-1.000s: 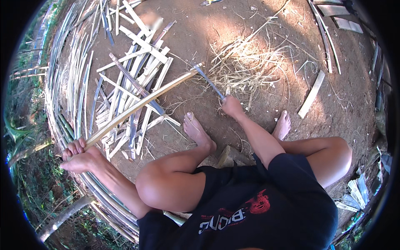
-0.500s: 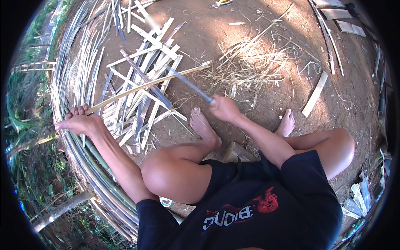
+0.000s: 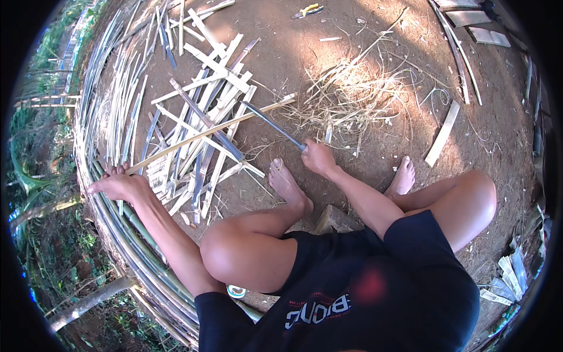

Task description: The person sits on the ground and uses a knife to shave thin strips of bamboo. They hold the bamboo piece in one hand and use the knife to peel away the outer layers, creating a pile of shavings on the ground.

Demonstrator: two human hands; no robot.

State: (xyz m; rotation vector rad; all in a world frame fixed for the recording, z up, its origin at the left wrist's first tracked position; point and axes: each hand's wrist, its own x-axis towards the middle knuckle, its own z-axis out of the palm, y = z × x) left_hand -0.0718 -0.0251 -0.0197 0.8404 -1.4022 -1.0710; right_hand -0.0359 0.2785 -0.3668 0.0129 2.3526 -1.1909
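Note:
My left hand [image 3: 120,185], out at the left, is closed around the near end of a long, thin bamboo strip [image 3: 193,137]. The strip slants up to the right, its far end over the dirt beside the shavings. In front of my feet, my right hand [image 3: 318,159] grips the handle of a long, narrow knife [image 3: 274,125]. The blade points up and left, and its tip reaches the strip near the far end; I cannot tell whether it touches. Beneath the strip lies a loose heap of split bamboo pieces [image 3: 202,170].
A tangle of bamboo shavings [image 3: 358,97] lies ahead, with yellow-handled pliers [image 3: 309,10] beyond. Long bamboo poles [image 3: 143,243] curve along the left edge. A flat bamboo slat [image 3: 443,134] rests to the right. A wooden block [image 3: 335,220] sits between my legs.
The knife's blade was blurred by motion and is now sharper, with its tip slightly lower and further right. My left hand has shifted slightly right and down with the bamboo strip.

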